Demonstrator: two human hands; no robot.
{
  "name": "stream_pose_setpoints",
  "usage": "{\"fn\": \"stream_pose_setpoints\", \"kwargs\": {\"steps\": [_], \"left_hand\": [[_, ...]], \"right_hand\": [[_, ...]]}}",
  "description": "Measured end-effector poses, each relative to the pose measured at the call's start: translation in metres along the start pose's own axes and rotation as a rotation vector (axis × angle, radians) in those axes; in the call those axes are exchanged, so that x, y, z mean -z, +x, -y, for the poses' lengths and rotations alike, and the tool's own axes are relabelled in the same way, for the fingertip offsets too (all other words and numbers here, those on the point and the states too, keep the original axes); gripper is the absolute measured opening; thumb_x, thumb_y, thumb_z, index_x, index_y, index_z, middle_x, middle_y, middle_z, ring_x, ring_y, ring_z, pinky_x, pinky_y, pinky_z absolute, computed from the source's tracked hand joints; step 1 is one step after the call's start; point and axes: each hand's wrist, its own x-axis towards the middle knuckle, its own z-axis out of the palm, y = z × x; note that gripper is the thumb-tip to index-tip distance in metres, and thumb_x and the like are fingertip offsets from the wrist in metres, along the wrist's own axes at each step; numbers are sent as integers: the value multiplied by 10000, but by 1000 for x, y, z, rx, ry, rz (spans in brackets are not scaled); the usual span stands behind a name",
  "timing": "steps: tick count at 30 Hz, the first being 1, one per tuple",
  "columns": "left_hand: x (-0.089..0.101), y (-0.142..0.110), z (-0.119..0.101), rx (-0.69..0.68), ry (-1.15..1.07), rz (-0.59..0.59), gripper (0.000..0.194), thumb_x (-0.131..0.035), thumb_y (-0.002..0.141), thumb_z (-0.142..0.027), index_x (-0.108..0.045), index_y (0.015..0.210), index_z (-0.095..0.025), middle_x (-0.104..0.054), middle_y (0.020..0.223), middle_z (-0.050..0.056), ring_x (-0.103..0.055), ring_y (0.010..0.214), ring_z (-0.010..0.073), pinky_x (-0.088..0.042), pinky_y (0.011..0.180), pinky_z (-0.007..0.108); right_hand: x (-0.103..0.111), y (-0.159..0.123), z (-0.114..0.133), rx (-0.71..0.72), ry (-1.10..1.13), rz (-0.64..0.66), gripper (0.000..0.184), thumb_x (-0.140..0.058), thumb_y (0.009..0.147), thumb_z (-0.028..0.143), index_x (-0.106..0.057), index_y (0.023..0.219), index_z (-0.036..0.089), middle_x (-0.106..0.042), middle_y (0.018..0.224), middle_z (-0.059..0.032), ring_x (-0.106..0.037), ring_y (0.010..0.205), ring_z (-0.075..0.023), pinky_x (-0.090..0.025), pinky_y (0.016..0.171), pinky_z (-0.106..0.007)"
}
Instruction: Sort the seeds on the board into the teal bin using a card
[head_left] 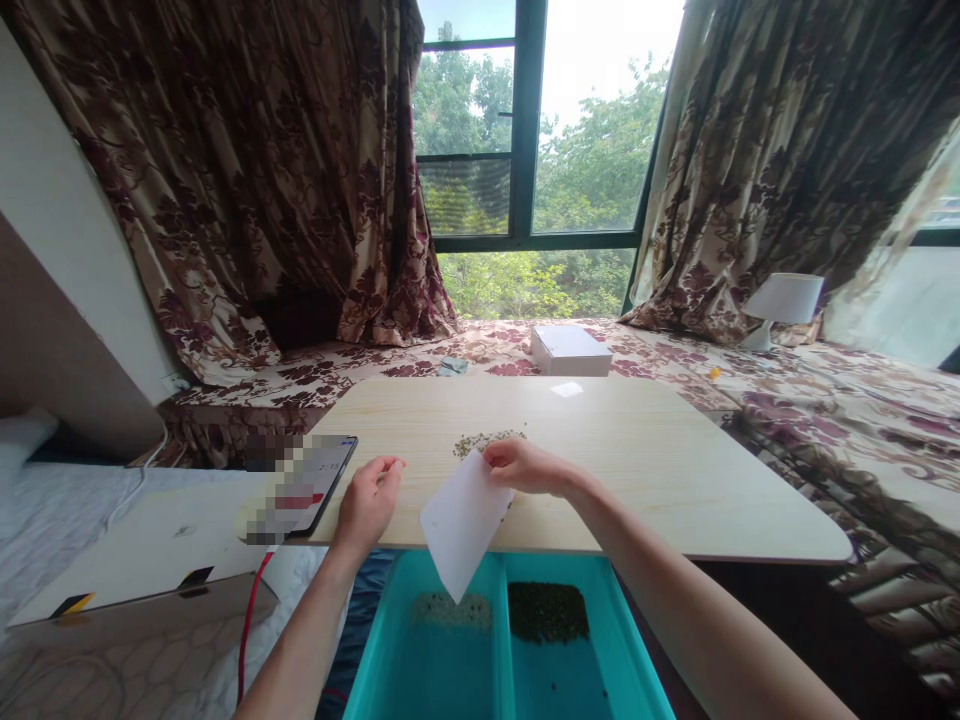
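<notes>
My right hand (521,466) pinches a sheet of white paper (463,525) by its upper right edge. The sheet hangs tilted over the table's near edge, its lower corner above the left compartment of a turquoise divided box (379,650). Behind the paper, a scatter of small greenish grains (472,442) lies on the tabletop, partly hidden by the sheet and my hand. My left hand (369,505) is over the table's near left, its fingers curled and thumb pressed in; whatever they hold, if anything, is hidden. Pale grains (454,610) lie in the box's left compartment, dark green ones (549,612) in the right.
The pale wooden table (645,450) spans the middle. A phone (322,495), partly pixelated, rests at its left edge, with a red cable (246,620) hanging below. Beyond the table stand a white box (571,350) and a lamp (784,300) on the patterned window seat.
</notes>
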Motion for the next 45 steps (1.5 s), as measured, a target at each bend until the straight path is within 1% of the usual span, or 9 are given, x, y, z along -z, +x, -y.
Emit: {"fn": "stream_pose_setpoints", "kwargs": {"steps": [11,15,19,22,25,28,34,40,45], "left_hand": [[-2,1,5,-34,30,29,342,-443,812,-474,-642,855,-199,-695,948,60,-614,930,228,-448,853,316],[-2,2,5,-39,32,24,333,-444,809,-472,-637,836,-202,-695,929,56,-614,913,225,-452,836,310],[-2,2,5,-60,42,23,350,-433,812,-484,-634,835,-198,-695,917,65,-612,901,228,-460,829,314],[-2,3,7,-73,67,14,348,-437,807,-482,-636,824,-198,-695,904,60,-612,890,226,-463,825,315],[-3,3,8,-83,83,10,335,-444,803,-474,-637,816,-200,-694,890,53,-612,877,222,-464,821,315],[-3,3,10,-83,79,17,326,-451,800,-470,-632,814,-200,-690,888,52,-612,867,220,-466,815,313],[-4,1,9,-135,174,-9,283,-446,811,-429,-628,802,-211,-679,880,47,-601,873,221,-458,816,327],[-9,-4,0,-309,433,-35,178,-471,814,-310,-623,762,-232,-660,855,39,-582,876,226,-409,874,372],[-9,-7,-3,-326,486,-31,170,-468,825,-297,-611,752,-241,-653,859,21,-577,885,221,-386,894,384]], "right_hand": [[20,-50,-12,0,21,-23,77,-452,564,117,-491,593,176,-481,583,47,-413,575,-100,-274,506,-227],[31,-77,-15,42,197,-232,83,-522,607,165,-579,667,168,-562,636,27,-480,610,-115,-343,553,-236],[46,-96,-37,-19,314,-490,167,-637,627,290,-644,737,165,-654,709,-19,-558,646,-147,-420,585,-260],[50,-104,-56,-63,345,-563,222,-679,617,346,-664,753,171,-678,732,-32,-589,666,-163,-459,602,-275],[47,-110,-64,-71,342,-557,237,-707,601,378,-676,723,177,-690,732,-33,-610,706,-177,-478,636,-276],[41,-119,-59,-80,346,-523,238,-724,607,384,-688,725,180,-697,732,-27,-622,737,-177,-487,671,-263],[36,-141,-47,-148,426,-429,312,-728,640,425,-699,831,180,-697,751,-27,-612,624,-146,-488,543,-237],[43,-131,-70,-115,469,-838,409,-702,660,454,-659,954,173,-730,794,-77,-669,652,-192,-534,573,-283],[41,-111,-78,-118,353,-953,417,-660,688,421,-622,1010,157,-740,755,-75,-664,595,-181,-487,456,-242]]}}
